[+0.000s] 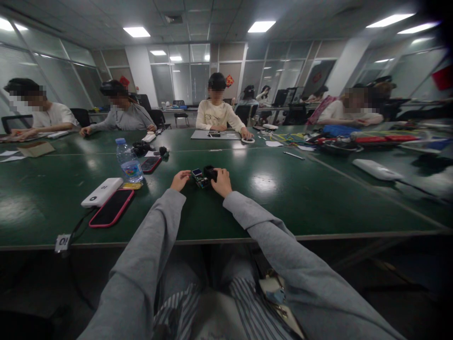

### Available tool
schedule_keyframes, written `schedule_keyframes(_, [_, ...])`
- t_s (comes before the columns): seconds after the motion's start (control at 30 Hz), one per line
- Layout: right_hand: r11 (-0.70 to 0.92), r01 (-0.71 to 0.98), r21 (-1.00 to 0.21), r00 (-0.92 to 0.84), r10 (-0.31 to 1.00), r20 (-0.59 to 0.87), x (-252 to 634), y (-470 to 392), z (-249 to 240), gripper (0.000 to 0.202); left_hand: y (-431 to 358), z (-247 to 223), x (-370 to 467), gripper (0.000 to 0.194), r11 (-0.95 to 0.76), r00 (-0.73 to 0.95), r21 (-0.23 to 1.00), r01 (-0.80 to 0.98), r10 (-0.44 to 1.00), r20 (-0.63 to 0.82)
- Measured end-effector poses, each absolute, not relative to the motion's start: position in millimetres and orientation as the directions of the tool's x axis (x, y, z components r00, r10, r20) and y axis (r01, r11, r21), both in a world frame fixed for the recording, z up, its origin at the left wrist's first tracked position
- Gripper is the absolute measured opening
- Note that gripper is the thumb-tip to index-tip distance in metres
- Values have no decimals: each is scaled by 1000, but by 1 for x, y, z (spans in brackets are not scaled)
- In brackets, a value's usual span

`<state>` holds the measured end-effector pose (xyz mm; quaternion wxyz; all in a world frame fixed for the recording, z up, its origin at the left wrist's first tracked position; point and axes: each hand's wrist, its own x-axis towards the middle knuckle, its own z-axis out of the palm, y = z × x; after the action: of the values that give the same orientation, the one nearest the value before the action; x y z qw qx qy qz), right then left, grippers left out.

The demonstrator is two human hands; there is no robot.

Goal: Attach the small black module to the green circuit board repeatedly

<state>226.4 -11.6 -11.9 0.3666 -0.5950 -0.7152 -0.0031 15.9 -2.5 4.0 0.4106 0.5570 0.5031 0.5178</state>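
A small green circuit board [202,181] with a little screen on it lies on the table in front of me. My left hand [180,180] is at its left side, fingers stretched toward the board's edge with a slight gap and no object visible in them. My right hand [222,182] is closed round a black, box-like part [210,172] just right of the board. The fingers cover some of that part, so its exact kind is unclear. Whether the black part touches the board cannot be made out.
On the left stand a water bottle [129,163], a white power bank [102,192] and a phone in a red case [112,208]. Another phone [151,164] lies behind. A white device [377,170] and cables are on the right. Across the green table [300,203] sit several people.
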Motion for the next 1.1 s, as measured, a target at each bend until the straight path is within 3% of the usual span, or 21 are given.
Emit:
schedule_keyframes(0.33, [306,844,-441,-11,831,556,226,-14,-10,47,-3,4,17,26,-159,-46,979,131,985,166])
schedule_keyframes(0.5, [312,766,-561,58,837,544,229,-7,-9,36,-2,3,17,27,-159,-48,980,122,985,165])
schedule_keyframes(0.63, [227,744,-629,129,874,469,234,1,-11,36,-3,3,16,26,-170,-41,977,127,983,177])
schedule_keyframes(0.77, [133,786,-604,198,871,450,236,1,-11,38,-4,3,15,26,-180,-35,975,132,982,186])
schedule_keyframes(0.93, [219,834,-507,122,822,556,232,-6,-7,50,-4,2,15,25,-193,-35,974,118,980,198])
schedule_keyframes(1.1, [229,833,-503,108,825,555,234,-6,-3,37,-5,4,16,25,-181,-35,976,119,982,187])
